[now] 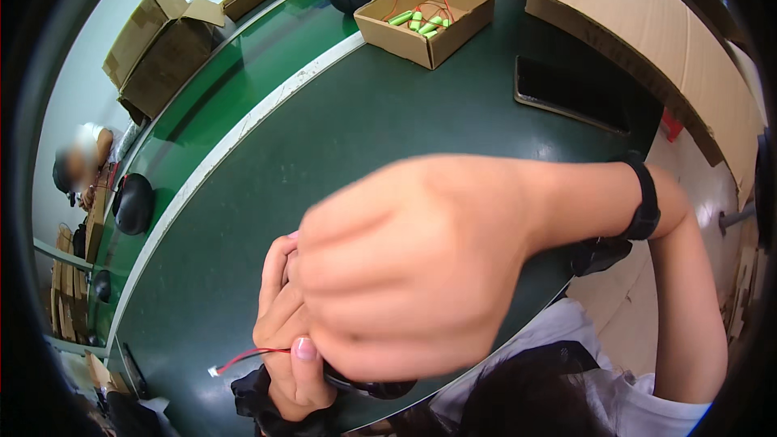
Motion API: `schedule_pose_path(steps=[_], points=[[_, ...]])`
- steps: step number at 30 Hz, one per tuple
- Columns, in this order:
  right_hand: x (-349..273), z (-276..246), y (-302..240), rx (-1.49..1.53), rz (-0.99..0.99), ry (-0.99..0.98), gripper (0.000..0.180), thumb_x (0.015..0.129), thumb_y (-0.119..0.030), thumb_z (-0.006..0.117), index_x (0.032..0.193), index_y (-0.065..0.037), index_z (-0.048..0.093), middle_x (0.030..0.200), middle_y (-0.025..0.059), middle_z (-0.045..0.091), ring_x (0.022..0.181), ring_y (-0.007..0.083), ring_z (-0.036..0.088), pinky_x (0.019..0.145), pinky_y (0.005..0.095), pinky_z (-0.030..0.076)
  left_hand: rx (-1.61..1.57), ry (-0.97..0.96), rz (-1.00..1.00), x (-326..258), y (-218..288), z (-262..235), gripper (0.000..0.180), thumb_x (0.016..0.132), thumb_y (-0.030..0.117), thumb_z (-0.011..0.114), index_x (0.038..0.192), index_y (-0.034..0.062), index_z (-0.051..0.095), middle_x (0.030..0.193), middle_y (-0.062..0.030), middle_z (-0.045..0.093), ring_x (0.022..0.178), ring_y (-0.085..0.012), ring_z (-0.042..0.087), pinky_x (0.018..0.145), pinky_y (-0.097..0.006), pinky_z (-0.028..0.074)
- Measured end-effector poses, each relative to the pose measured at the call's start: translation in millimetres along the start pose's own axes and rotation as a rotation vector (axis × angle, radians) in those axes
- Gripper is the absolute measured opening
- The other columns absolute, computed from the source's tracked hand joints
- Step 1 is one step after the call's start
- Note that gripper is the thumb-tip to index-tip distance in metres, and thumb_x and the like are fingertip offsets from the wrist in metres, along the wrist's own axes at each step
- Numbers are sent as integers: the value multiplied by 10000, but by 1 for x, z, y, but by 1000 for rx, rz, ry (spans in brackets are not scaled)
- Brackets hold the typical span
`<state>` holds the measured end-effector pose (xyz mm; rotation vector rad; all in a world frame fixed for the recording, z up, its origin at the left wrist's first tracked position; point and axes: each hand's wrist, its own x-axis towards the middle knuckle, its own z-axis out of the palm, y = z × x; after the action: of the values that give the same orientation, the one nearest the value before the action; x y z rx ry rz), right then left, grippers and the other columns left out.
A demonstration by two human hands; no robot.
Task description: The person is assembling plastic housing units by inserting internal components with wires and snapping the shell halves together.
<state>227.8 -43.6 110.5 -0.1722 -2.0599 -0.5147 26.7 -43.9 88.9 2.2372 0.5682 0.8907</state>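
Note:
My right hand [413, 267] fills the middle of the view with its back up and its fingers curled over my left hand. Its fingertips, and whatever they grip, are hidden beneath it. My left hand [283, 316] is closed round a shiny black rounded housing [380, 388], mostly covered by the right hand. Under the left thumb runs a thin red and black wire [251, 352], which sticks out to the left and ends in a small white connector [214, 371].
A small open cardboard box [433, 53] holds several green battery packs with red leads. A dark phone [571, 97] lies to its right, near a large cardboard box [623, 0]. Along the green conveyor [182, 142] sit black rounded housings [133, 204]. A person [85, 158] works at far left.

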Motion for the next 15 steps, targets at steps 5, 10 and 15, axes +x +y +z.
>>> schedule_pose_path(steps=[5,10,15], points=[[-16,-1,15,397,468,31,257,754,-160,703,970,-29,656,868,124,671,833,285,657,701,355,539,68,28,27,-5,8,2,544,917,309,308,981,-70,692,1073,-242,632,1112,-463,501,1039,-552,305],[-44,-7,4,884,943,-90,422,779,-45,682,1180,58,603,1069,191,677,960,230,668,854,317,525,30,79,18,-6,-1,4,619,936,367,259,1016,-64,696,1050,-206,651,1159,-458,492,1045,-551,329],[-41,-5,-9,969,1086,-49,394,778,-26,684,1164,30,630,990,165,700,821,191,658,730,329,520,61,103,-30,-12,9,3,637,930,395,264,1014,-64,697,1062,-204,651,1196,-464,485,1051,-542,338]])
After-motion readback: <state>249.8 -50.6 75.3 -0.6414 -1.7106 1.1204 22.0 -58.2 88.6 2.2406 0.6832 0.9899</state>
